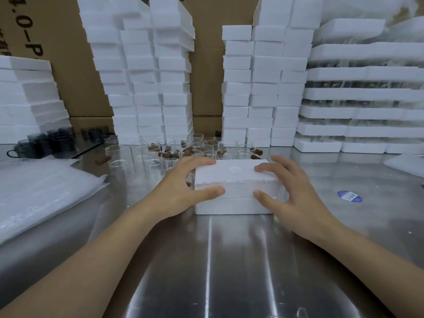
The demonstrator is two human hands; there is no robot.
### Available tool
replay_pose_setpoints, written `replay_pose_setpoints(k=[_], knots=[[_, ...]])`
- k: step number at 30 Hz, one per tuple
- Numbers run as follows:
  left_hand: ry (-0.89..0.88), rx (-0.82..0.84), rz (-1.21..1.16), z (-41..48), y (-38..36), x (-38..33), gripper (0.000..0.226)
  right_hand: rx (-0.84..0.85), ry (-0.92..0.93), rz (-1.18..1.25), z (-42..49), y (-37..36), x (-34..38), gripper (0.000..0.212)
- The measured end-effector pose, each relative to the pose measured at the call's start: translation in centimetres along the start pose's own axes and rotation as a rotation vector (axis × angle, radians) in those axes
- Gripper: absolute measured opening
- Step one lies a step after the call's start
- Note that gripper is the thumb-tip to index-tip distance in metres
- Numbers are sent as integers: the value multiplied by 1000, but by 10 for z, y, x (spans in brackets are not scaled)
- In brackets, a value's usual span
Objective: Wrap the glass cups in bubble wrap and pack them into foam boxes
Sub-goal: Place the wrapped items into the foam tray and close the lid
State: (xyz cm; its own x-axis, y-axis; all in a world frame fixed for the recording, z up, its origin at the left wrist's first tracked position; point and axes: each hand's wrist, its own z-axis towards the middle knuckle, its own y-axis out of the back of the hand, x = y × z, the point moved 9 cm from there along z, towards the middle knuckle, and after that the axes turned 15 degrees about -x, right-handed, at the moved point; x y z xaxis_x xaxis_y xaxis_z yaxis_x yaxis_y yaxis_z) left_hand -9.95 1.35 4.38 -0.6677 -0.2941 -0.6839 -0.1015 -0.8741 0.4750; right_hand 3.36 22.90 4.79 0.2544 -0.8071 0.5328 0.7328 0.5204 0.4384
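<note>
Clasping the box [236,191] between left hand [183,187] and right hand [291,191], we should press its lid [234,169] down evenly.

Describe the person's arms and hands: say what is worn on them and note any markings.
Nothing is worn. The left hand and right hand are bare, with no gloves, rings or plasters in view. The left forearm and right forearm are bare to the frame's edge: no sleeves, watch or bracelet show. The visible thumbnails are short and unpainted. No tattoos or marks can be seen.
</note>
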Motion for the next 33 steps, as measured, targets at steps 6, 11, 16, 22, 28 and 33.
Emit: replay_pose_setpoints(k=[6, 11, 16, 22, 28, 33], knots=[[-248, -59, 263, -1, 1, -32, 77, -33, 165, -68, -1, 4, 20, 47], [-143, -31, 144, 0, -1, -18, 60, -8, 178, -69, -4, -1, 23, 40], [23, 43, -13, -1, -8, -4, 64, 36, 129, -52, -5, -5, 18, 43], [39, 76, 22, -2, -8, -5, 66, 41, 139, -71, -2, -3, 16, 45], [336, -31, -327, 12, -13, 6, 59, -40, 118, -72, 8, 10, 8, 60], [536, -16, -409, 1, -20, 36, 65, 23, 94, -37, 5, 2, 1, 58]])
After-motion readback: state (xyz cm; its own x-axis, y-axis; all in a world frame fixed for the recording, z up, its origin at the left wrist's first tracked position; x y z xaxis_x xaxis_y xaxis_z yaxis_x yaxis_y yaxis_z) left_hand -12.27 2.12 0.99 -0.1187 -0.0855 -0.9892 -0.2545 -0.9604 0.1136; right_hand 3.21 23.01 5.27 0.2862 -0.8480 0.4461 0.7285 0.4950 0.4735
